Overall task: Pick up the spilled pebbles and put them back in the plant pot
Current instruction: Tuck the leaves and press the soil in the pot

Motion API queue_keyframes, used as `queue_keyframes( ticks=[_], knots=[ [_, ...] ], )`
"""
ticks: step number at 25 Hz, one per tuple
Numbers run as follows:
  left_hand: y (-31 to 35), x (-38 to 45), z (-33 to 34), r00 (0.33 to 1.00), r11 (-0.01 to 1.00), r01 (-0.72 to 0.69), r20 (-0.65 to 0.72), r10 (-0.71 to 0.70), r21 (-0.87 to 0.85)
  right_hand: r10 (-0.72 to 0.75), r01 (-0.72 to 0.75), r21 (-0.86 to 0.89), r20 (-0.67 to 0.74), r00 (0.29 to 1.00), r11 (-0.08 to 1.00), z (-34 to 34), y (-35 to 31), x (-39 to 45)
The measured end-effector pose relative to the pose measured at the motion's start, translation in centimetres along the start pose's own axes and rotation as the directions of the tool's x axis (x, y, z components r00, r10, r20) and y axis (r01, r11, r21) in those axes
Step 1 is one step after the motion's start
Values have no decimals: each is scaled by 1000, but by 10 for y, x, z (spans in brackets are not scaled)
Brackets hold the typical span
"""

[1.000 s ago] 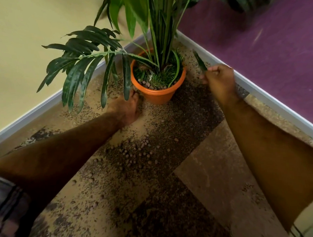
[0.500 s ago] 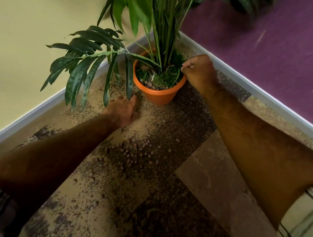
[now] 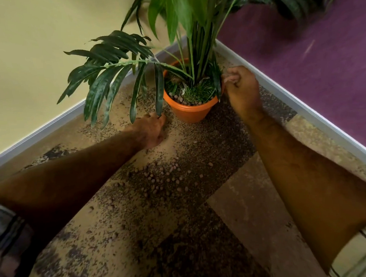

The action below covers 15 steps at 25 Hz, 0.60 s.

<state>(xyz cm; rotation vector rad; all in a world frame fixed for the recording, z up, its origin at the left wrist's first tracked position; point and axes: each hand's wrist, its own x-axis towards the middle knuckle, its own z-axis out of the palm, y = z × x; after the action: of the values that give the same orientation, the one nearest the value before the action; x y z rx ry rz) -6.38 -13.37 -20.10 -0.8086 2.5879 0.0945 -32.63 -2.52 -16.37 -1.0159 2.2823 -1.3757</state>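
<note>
An orange plant pot point(image 3: 190, 113) stands on the floor in the corner, holding a tall green plant point(image 3: 190, 41) and several pebbles at its near rim point(image 3: 178, 99). Spilled brown pebbles point(image 3: 163, 178) lie scattered on the speckled floor in front of the pot, between my arms. My left hand point(image 3: 152, 131) rests palm down on the floor just left of the pot's base, holding nothing. My right hand point(image 3: 242, 87) hovers at the pot's right rim with its fingers curled in. What it may hold is hidden.
A yellow wall point(image 3: 23, 62) and a purple wall point(image 3: 313, 76) meet behind the pot, each with a pale skirting strip point(image 3: 293, 103). Long drooping leaves point(image 3: 110, 87) hang over the floor left of the pot. Fine soil grit covers the floor point(image 3: 220, 136).
My right hand has moved left from beside the purple wall's skirting to the pot's right rim. My left hand has stayed on the floor.
</note>
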Motion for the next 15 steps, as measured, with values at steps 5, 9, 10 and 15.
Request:
queue_keyframes(
  ticks=[5,9,10,15],
  knots=[
    [13,5,5,999,998,-41,11,40,47,144,-156,107,114,983,982,-5,35,-13],
    [16,9,6,999,999,-44,4,44,26,188,-194,120,57,980,974,-7,44,-19],
    [18,8,6,999,999,-49,16,48,24,201,-207,32,137,970,978,-8,49,-21],
    [35,5,10,992,999,-44,123,40,27,269,-129,-301,489,830,945,6,59,-54]
  ],
)
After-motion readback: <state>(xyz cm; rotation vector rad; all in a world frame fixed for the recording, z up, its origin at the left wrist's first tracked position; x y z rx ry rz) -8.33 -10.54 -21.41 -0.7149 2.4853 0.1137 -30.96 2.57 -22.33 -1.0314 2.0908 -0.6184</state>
